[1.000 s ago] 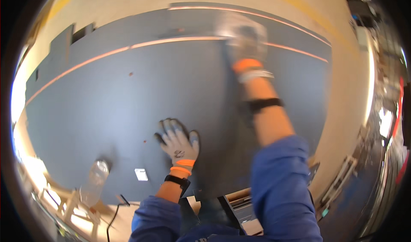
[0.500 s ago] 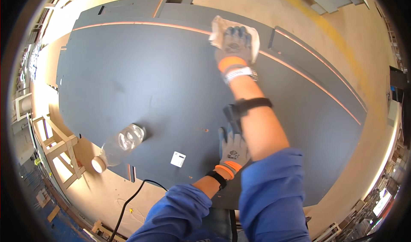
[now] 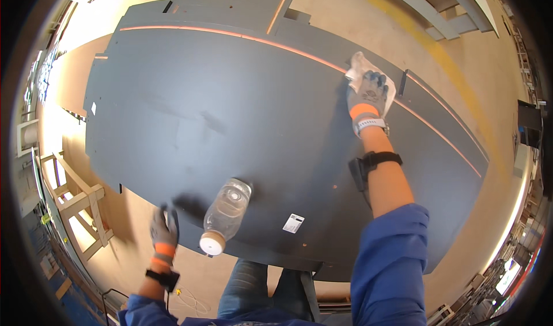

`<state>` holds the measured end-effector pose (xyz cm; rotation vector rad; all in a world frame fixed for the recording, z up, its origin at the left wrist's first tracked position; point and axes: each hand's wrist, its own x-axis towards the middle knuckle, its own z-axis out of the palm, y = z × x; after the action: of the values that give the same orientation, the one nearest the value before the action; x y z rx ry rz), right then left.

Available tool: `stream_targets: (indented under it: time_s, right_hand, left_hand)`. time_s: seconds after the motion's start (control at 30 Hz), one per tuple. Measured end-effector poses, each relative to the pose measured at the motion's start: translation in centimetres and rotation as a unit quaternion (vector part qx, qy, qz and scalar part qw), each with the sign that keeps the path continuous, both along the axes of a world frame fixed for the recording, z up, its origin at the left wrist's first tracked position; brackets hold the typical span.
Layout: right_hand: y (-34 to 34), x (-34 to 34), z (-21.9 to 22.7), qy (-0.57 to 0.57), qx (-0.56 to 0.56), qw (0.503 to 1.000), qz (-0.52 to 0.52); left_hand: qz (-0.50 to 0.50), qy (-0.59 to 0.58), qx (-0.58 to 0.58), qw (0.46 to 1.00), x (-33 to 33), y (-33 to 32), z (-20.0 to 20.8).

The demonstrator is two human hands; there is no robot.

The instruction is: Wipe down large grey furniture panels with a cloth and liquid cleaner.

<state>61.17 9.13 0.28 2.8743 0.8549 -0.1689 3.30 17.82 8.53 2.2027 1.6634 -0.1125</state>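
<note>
My right hand (image 3: 368, 93), in a grey and blue work glove with an orange cuff, presses a white cloth (image 3: 360, 66) onto the large dark grey panel (image 3: 276, 107). The cloth lies across the panel's orange-edged groove (image 3: 305, 54) toward the far right. My left hand (image 3: 165, 225), gloved alike, hovers by the panel's near left edge with nothing in it. Its fingers are slightly blurred and look apart. To its right, a clear plastic bottle (image 3: 228, 208) with a pale cap stands on the panel.
A white label (image 3: 294, 223) is stuck near the panel's front edge. A wooden frame (image 3: 86, 202) stands on the floor at the left. Grey boards (image 3: 426, 6) lie stacked at the far right, past a yellow floor line (image 3: 426, 40). A thin cable (image 3: 196, 304) lies on the floor below.
My left hand has lifted from the panel and moved left past the bottle. My right hand still presses the cloth along the groove. The view has shifted, so the panel's parts sit differently.
</note>
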Motion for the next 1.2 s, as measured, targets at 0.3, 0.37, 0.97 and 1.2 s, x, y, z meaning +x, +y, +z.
stream_targets:
  time_s: [0.3,0.37,0.97,1.2]
  right_hand:
    - [3.7,-2.0,3.0,0.060,-0.044,0.996,0.048]
    - [2.8,-1.5,1.4,0.023,-0.032,0.999,0.032]
    - [5.5,-2.6,2.8,-0.006,0.010,1.000,0.014]
    - [7.4,-2.0,0.9,-0.078,0.131,0.988,-0.019]
  left_hand:
    - [-0.149,0.058,0.180,0.971,11.5,8.9,-6.5]
    - [-0.149,0.010,0.170,0.974,11.6,8.7,-7.2]
    - [-0.174,-0.054,0.117,0.976,10.6,9.6,-6.7]
    - [-0.181,-0.039,0.069,0.980,11.7,9.4,-6.5]
